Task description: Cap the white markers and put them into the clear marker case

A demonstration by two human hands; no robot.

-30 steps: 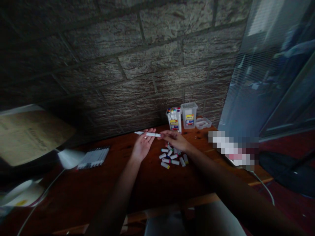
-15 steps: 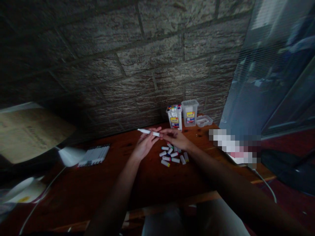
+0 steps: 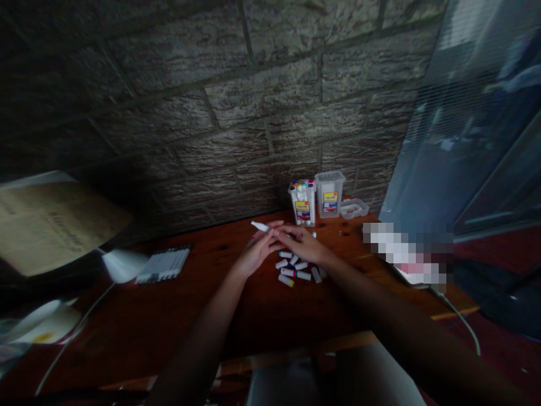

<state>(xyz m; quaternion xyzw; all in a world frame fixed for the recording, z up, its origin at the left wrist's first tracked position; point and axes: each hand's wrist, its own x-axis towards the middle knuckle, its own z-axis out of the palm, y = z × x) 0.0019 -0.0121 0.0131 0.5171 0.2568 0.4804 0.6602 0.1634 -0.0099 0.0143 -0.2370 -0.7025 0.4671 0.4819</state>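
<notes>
A white marker (image 3: 259, 226) is held between my two hands above the wooden table, its tapered end pointing up and left. My left hand (image 3: 258, 251) is closed around it from below. From the other side, my right hand (image 3: 302, 241) has its fingers pressed on the marker's rear part, which the hands mostly cover. Just below my right hand lies a loose cluster of white marker caps (image 3: 303, 276) with coloured ends. Some of these caps are hidden behind that hand and forearm.
Against the stone wall stand a clear box of markers (image 3: 302, 206), a second clear container (image 3: 329, 194) and a shallow clear lid (image 3: 354, 208). Further left are a row of white markers (image 3: 164, 264), a white lamp (image 3: 123, 265) and a brown paper bag (image 3: 51, 225). A cable (image 3: 67, 344) crosses the table.
My right hand has slid toward the left hand, so the hands now overlap and less of the marker shows. The whole view has shifted slightly.
</notes>
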